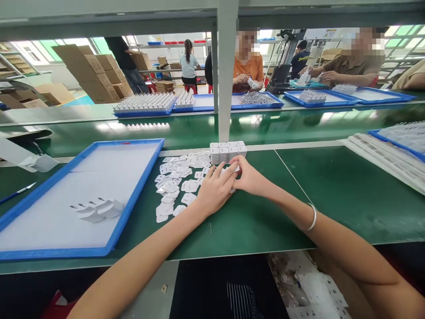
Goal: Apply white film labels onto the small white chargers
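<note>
The person's two forearms reach forward over the green worktop, a silver bangle on the right wrist. The left hand and the right hand meet just in front of a row of small white blocks; their fingers are pinched close together on a small white piece between them — too hidden by the fingers to tell more of it. Left of the hands, touching the left hand's edge, lies a loose scatter of flat white pieces spread on the worktop. Further left of that scatter sits a blue-rimmed tray with a white floor, holding a few white plug-like parts. Beyond the white blocks a grey post stands upright, and behind it the far side of the line carries more blue trays of white parts — other people work there, one in an orange shirt.
</note>
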The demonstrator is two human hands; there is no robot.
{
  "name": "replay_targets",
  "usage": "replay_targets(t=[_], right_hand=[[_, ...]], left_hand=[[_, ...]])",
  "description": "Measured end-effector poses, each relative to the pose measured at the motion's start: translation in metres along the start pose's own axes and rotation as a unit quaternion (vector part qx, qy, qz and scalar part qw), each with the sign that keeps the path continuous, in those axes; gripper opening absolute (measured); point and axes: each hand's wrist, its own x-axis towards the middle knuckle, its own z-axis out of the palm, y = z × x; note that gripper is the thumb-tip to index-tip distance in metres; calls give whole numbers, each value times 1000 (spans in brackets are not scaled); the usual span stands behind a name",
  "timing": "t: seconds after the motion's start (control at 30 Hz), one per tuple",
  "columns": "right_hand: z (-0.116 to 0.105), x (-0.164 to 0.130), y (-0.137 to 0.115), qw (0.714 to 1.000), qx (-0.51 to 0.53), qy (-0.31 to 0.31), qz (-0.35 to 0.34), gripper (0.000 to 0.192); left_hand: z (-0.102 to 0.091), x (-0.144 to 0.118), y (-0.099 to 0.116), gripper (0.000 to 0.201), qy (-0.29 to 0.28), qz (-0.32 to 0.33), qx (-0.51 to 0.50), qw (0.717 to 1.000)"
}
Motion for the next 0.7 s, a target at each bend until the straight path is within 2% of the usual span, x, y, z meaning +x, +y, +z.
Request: replay_targets(t=[0.1, 0.27, 0.33, 0.4, 0.5, 0.63, 0.7], right_hand=[[9, -1, 11, 995, 80, -61, 9, 51], [14, -3, 23, 971, 181, -150, 51, 24], [9, -3, 24, 961, 205, -173, 60, 29], [0, -2, 24, 954, 220, -195, 59, 43], [-12, 0, 24, 945, 232, -219, 65, 63], [-15, 1, 25, 939, 263, -212, 65, 58], [-13, 0, 26, 935, 281, -210, 56, 56]], left_hand=[[7, -9, -4, 35, 17, 18, -43, 999], [10, -10, -2, 32, 60, 26, -110, 992], [9, -12, -4, 31, 72, -1, -133, 989], [7, -15, -7, 31, 74, -57, -170, 981], [7, -20, -12, 41, 44, -124, -256, 958], [11, -23, -13, 60, 4, -135, -302, 944], [14, -24, -12, 61, 1, -151, -294, 944]])
